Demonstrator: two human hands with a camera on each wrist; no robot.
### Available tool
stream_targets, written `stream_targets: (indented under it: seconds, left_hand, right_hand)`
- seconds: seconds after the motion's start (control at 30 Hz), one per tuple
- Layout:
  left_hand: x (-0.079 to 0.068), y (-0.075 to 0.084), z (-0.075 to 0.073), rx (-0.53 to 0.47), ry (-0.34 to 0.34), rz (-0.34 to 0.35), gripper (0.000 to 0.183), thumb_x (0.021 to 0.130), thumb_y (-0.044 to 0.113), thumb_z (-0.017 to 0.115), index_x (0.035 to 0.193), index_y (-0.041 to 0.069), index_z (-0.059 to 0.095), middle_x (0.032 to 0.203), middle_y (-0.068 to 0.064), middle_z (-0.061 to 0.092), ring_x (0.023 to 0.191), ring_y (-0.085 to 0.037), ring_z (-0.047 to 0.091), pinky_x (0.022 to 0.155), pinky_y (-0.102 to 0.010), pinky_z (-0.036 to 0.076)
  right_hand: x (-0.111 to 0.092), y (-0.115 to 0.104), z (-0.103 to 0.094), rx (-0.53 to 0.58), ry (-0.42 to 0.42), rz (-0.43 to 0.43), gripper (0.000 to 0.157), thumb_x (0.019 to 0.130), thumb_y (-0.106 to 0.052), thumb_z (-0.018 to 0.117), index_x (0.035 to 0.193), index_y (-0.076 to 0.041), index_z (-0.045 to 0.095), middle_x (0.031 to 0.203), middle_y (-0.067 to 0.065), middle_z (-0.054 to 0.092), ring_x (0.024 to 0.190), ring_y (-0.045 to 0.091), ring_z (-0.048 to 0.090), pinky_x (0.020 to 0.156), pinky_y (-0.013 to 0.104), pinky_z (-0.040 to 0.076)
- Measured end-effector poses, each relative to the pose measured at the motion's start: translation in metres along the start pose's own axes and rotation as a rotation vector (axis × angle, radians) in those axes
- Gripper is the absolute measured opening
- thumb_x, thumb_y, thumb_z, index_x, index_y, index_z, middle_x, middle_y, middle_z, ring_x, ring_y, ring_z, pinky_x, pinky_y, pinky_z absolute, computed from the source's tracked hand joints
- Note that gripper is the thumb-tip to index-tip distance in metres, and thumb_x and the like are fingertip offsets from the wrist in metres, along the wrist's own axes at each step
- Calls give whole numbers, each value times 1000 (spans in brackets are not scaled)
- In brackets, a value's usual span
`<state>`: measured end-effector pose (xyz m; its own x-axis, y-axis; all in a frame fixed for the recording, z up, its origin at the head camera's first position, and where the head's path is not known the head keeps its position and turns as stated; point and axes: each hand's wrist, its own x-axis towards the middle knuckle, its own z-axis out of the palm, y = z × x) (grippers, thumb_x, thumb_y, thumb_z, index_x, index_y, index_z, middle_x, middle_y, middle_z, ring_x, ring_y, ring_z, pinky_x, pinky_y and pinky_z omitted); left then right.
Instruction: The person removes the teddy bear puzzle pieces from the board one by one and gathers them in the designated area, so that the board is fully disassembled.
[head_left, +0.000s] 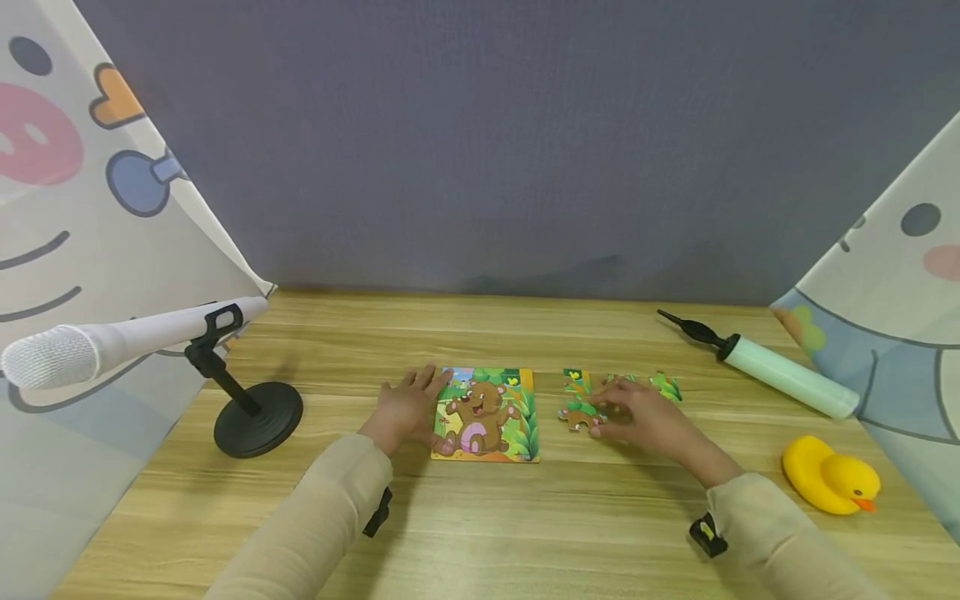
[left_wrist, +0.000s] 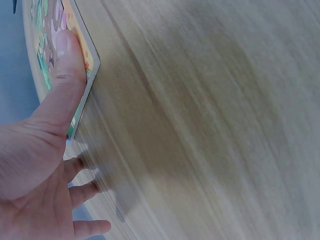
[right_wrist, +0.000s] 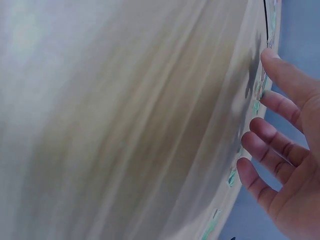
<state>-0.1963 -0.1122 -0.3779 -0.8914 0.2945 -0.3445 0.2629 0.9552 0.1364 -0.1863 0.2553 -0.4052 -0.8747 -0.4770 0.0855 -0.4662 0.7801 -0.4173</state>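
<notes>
Bear puzzle (head_left: pixel 487 421): near the middle of the wooden table (head_left: pixel 540 533); cropped in the left wrist view.
Left hand (head_left: pixel 407 410): fingers apart, thumb on the puzzle's near-left corner.
Right hand (head_left: pixel 637 417): hides part of the loose pieces (head_left: pixel 577 379); cannot tell whether thumb and forefinger pinch the brown piece (head_left: pixel 574 417).
Left edge: microphone (head_left: pixel 161 327) on black stand (head_left: pixel 258 419).
Right edge: yellow duck (head_left: pixel 825 475); pump (head_left: pixel 787 375) beyond.

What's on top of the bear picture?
The left hand has its thumb on the bear picture, near the lower left corner. The bit under the thumb is covered, so you can't see it.
</notes>
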Motion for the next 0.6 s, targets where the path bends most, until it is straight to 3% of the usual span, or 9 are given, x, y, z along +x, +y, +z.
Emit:
stream_targets:
  seconds: [0.07, 0.23, 0.4, 0.6]
  left_hand:
    - [0, 0, 0, 1, -3, -2, 122, 69, 53, 87, 163, 12, 21, 168, -19, 15, 151, -45, 21, 114, -71, 23]
    - [0, 0, 0, -9, -13, -7, 122, 69, 52, 87, 163, 12, 21, 168, -19, 14, 151, -45, 19, 114, -71, 22]
    - [0, 1, 0, -14, -13, -7, 123, 68, 53, 87, 163, 12, 21, 168, -19, 14, 151, -45, 19, 115, -71, 22]
    - [-1, 0, 0, -28, -10, -1, 123, 68, 52, 87, 163, 11, 21, 168, -20, 14, 151, -46, 19, 114, -72, 21]
  right_hand:
    - [-1, 1, 2, 4, -4, 13, 43, 87, -36, 81, 123, -13, 73, 128, 15, 65, 114, 40, 63, 94, 64, 49]
    - [-2, 1, 5, -17, -17, 29, 42, 87, -37, 80, 122, -14, 73, 129, 17, 64, 118, 42, 61, 96, 81, 34]
    - [-1, -1, 5, -55, -19, 35, 43, 87, -36, 81, 123, -13, 72, 132, 21, 62, 113, 39, 64, 95, 83, 33]
    - [-1, -1, 4, -56, -38, 54, 48, 86, -36, 81, 125, -10, 70, 140, 27, 56, 124, 47, 56, 96, 84, 30]
